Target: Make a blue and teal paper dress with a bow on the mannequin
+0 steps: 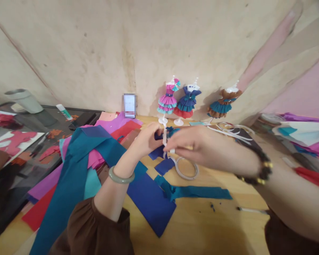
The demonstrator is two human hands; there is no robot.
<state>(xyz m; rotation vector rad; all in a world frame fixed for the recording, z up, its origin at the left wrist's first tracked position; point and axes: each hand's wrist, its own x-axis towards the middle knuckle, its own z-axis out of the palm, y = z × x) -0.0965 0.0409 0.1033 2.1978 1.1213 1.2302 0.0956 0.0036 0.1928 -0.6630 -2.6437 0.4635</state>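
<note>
- Left hand (150, 139) pinches a dark-blue piece (157, 136).
- Right hand (194, 141) meets a white strip (164, 134) beside it; whether clamped, I can't tell.
- Pale ring (187, 177) below their grip.

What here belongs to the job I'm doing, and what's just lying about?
Apparently part of the job:
white strip, between your left hand and right hand
pale ring, on the table
blue scrap, beside the ring

Apparently just lying about:
cup, far left
glue stick, right of the cup
phone, near the wall
</note>
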